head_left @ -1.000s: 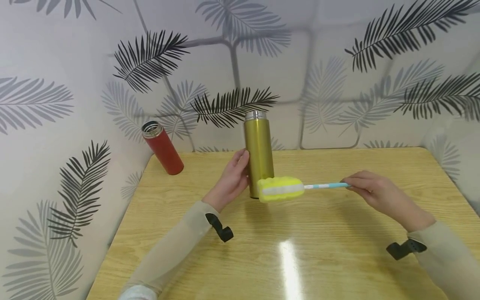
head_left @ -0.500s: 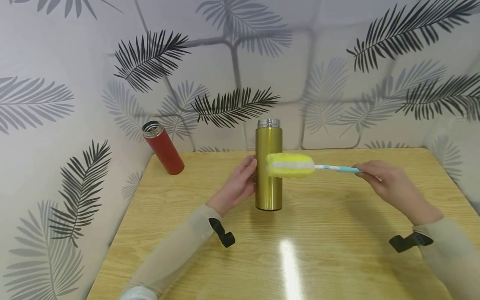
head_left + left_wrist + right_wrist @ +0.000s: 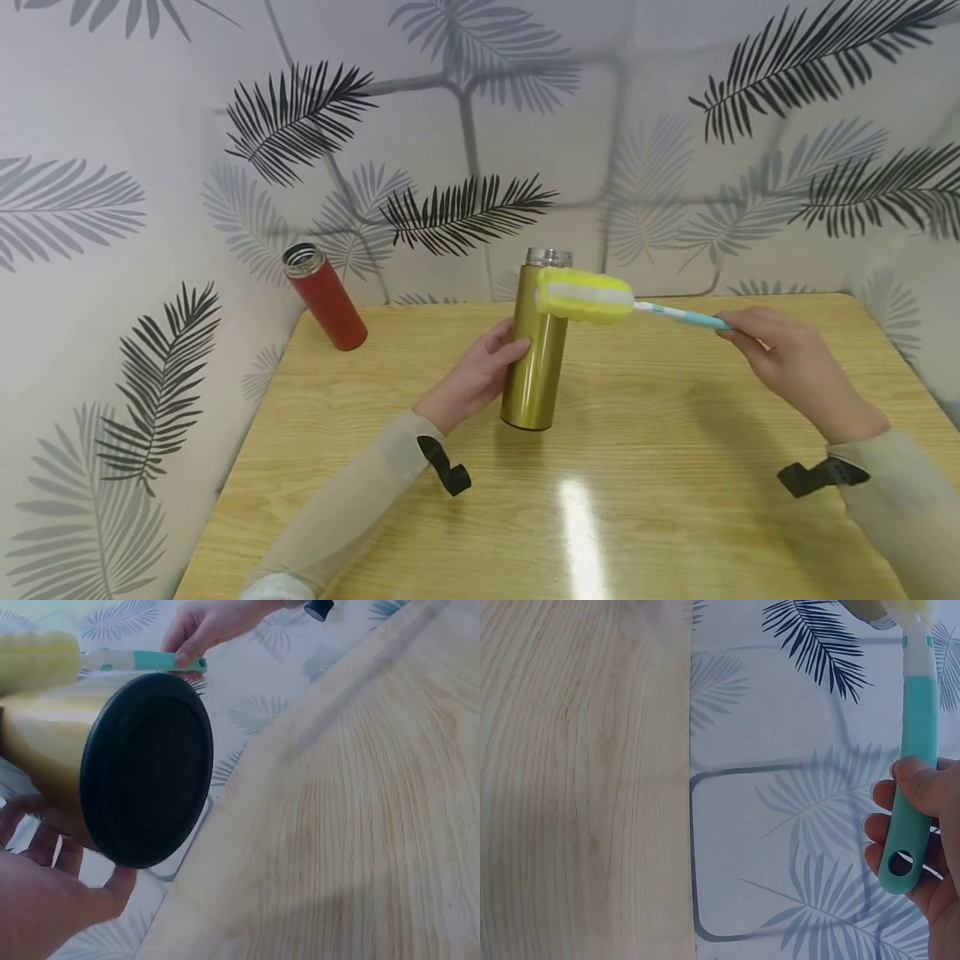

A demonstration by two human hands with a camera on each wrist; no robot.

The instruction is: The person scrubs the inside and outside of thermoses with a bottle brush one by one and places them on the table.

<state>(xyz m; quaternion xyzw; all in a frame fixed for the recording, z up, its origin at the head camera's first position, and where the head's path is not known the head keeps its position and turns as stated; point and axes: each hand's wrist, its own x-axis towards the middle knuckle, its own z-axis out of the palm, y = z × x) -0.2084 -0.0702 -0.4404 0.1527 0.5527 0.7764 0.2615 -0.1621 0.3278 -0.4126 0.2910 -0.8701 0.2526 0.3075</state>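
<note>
My left hand [image 3: 477, 375] grips a gold thermos flask [image 3: 531, 367] around its side, thumb across the front. The flask leans a little to the right, its silver threaded mouth [image 3: 551, 257] uncapped at the top. In the left wrist view its dark round base [image 3: 148, 771] faces the camera, raised off the table. My right hand [image 3: 787, 354] pinches the teal-and-white handle [image 3: 919, 727] of a bottle brush with a yellow sponge head [image 3: 585, 295]. The brush lies almost level, and its head overlaps the flask just below the mouth in the head view.
A red thermos flask [image 3: 327, 298], open at the top, stands at the back left corner of the wooden table [image 3: 645, 500]. A wall with a leaf pattern [image 3: 660, 150] rises right behind the table's far edge and along its left side.
The gold flask has moved right and nearer, and now tilts to the right. The brush has risen along it from near its base to just below its mouth.
</note>
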